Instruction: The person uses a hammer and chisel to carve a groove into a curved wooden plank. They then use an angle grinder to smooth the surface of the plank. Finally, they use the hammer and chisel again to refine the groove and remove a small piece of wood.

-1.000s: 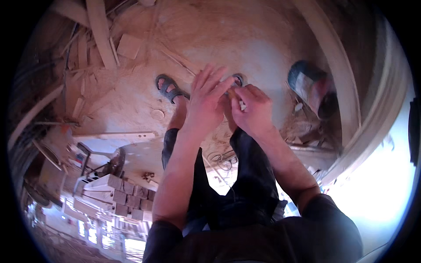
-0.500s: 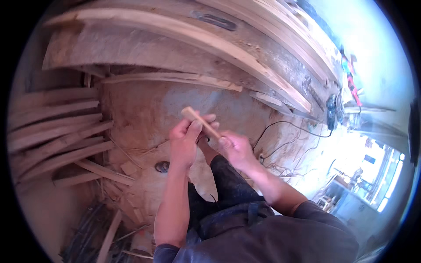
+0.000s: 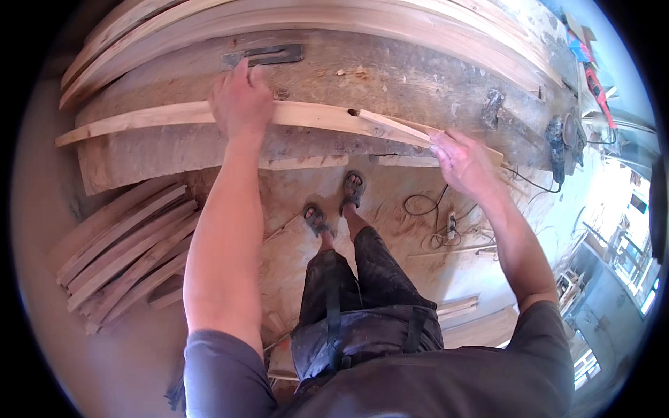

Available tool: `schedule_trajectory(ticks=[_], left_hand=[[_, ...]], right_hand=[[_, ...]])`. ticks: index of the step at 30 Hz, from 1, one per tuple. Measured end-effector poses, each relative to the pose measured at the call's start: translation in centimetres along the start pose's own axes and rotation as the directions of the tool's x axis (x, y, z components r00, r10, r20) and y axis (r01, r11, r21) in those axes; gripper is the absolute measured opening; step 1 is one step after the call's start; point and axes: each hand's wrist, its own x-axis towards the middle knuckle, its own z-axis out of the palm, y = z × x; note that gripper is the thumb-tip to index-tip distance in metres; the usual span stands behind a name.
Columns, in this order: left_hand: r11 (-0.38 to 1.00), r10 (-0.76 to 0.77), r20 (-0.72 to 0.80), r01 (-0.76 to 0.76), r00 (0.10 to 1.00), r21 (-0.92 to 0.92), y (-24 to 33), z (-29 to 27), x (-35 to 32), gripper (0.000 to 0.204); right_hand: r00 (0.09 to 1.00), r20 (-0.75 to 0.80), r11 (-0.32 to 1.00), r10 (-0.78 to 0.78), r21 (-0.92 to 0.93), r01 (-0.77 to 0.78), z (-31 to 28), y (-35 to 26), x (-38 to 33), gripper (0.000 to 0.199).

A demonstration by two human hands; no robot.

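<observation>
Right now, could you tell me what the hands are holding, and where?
Left hand presses on the long wooden strip mid-length; right hand grips its split right end.

No packages, labels, signs, screens.

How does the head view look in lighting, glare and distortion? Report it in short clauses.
Head view: strong fisheye bend, so the long plank under the left hand and right hand curves; daylight glare washes out the right rim; the workbench is evenly lit; the stacked slats are dimmer; black corners frame the circular picture.
</observation>
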Motion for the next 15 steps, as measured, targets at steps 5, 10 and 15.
schedule_trajectory(ticks=[5,10,15], left_hand=[[0.999,0.041,0.042,-0.042,0.998,0.023,-0.1,0.6,-0.1,0.038],[0.995,0.079,0.082,-0.083,0.993,0.052,-0.7,0.4,0.2,0.036],[0.988,0.156,0.016,-0.156,0.988,0.016,-0.8,0.3,0.2,0.031]], right_hand=[[0.993,0.064,0.992,-0.096,-0.070,0.101,-0.3,1.1,0.9,0.026],[0.991,0.121,0.994,-0.065,-0.084,0.075,0.1,-0.2,2.3,0.046],[0.992,0.116,0.995,-0.055,-0.082,0.065,0.1,-0.2,2.3,0.041]])
